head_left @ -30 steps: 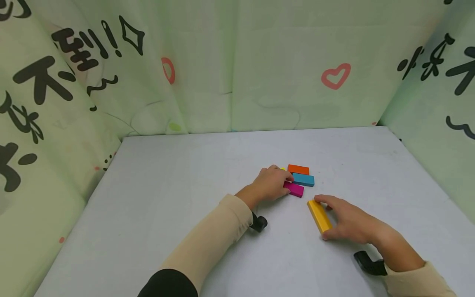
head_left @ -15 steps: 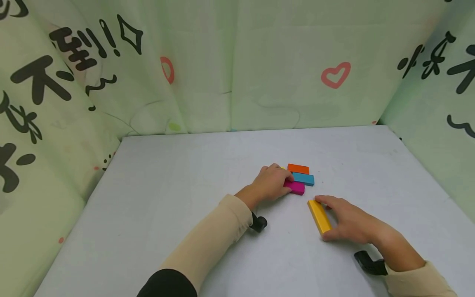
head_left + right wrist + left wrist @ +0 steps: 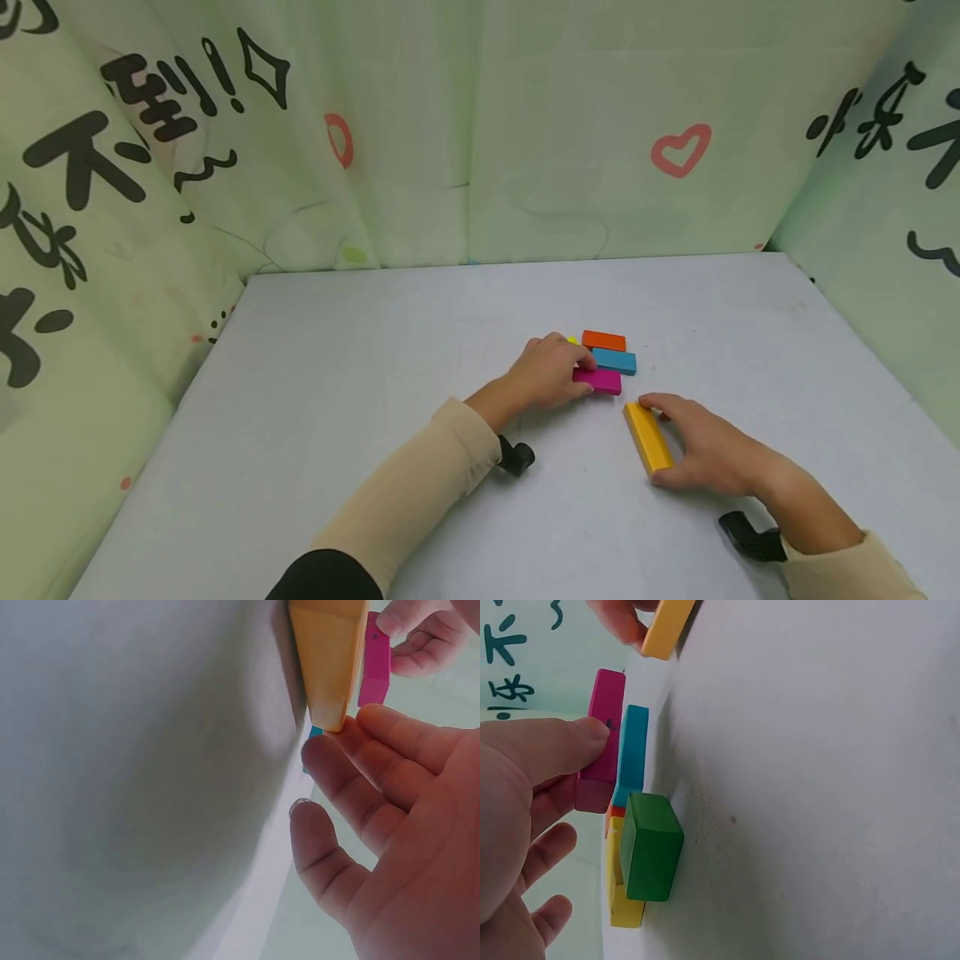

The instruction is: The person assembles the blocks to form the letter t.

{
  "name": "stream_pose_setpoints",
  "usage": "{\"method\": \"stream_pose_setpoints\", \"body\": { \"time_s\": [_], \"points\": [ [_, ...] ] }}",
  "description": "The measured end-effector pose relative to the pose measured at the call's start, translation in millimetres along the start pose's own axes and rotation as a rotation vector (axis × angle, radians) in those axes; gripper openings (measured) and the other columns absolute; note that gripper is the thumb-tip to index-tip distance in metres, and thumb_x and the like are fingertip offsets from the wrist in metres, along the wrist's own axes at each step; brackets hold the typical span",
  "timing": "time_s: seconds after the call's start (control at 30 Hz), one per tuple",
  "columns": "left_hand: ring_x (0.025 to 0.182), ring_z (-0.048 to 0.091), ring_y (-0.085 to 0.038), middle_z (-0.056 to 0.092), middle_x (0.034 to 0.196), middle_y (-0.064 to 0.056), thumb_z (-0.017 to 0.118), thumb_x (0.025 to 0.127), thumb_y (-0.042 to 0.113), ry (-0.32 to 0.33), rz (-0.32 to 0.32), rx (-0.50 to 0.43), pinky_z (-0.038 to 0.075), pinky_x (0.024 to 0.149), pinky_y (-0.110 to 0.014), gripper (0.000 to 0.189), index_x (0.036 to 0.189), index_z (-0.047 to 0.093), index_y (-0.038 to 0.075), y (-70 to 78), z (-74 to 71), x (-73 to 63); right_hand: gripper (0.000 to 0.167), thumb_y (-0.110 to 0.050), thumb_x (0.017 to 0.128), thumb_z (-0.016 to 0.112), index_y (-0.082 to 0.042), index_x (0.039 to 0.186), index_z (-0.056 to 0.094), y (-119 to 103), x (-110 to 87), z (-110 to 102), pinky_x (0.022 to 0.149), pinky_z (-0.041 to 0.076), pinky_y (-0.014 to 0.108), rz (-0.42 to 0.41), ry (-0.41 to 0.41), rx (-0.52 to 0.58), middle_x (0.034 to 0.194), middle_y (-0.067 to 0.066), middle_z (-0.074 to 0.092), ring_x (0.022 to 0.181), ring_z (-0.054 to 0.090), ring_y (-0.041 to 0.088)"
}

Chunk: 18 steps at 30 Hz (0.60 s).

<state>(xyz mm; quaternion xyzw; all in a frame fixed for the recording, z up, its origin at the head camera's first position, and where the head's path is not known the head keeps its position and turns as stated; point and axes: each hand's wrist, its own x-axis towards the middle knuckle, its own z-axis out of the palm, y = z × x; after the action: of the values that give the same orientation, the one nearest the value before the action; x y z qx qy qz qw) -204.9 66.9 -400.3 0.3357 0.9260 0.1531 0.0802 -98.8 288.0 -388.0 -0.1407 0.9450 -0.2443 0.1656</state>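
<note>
My left hand (image 3: pixel 546 373) pinches a magenta block (image 3: pixel 609 742) between thumb and fingers. In the left wrist view, the magenta block is off the table, just in front of a blue block (image 3: pixel 634 754). Close by stand a green block (image 3: pixel 655 851) and a yellow block (image 3: pixel 618 900), with an orange block (image 3: pixel 603 341) behind the blue one. Nearer the front, my right hand (image 3: pixel 708 446) holds an amber-yellow block (image 3: pixel 647 437) by its two ends, thumb at the near end. In the right wrist view, the other fingers (image 3: pixel 352 780) spread loosely beyond that block's end.
A white table (image 3: pixel 360 358) lies under everything. Pale green curtains (image 3: pixel 570 133) with black lettering and red hearts hang at its back and sides. Black wrist mounts (image 3: pixel 517 456) sit below both hands.
The magenta block has shifted slightly right and swung more level, now nearly parallel to the blue block. My left forearm has drawn a little left. The right hand and amber-yellow block barely move.
</note>
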Motion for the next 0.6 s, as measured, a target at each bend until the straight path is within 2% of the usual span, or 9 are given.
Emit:
{"method": "stream_pose_setpoints", "body": {
  "time_s": [0.27,0.6],
  "points": [
    [0.116,0.047,-0.013,0.064,0.105,0.014,0.073,0.092,0.037,0.005,0.002,0.001,0.040,0.094,-0.031,0.030,0.119,0.072,0.025,2.8,0.7,-6.0,0.095,-0.039,0.069,0.090,0.001,0.142,0.044,0,-2.8,3,0.096,0.046,0.057,-0.004,-0.008,-0.008,0.135,0.017,0.052,0.116,0.051,0.032],
    [0.118,0.047,-0.013,0.063,0.102,0.016,0.073,0.092,0.039,-0.040,0.007,0.000,0.035,0.098,-0.036,0.031,0.120,0.071,0.026,10.7,2.9,-16.5,0.100,-0.041,0.066,0.091,0.001,0.143,0.043,-1,-5.2,7,0.094,0.048,0.057,0.034,-0.030,-0.013,0.137,0.019,0.051,0.116,0.051,0.033]
  ]
}}
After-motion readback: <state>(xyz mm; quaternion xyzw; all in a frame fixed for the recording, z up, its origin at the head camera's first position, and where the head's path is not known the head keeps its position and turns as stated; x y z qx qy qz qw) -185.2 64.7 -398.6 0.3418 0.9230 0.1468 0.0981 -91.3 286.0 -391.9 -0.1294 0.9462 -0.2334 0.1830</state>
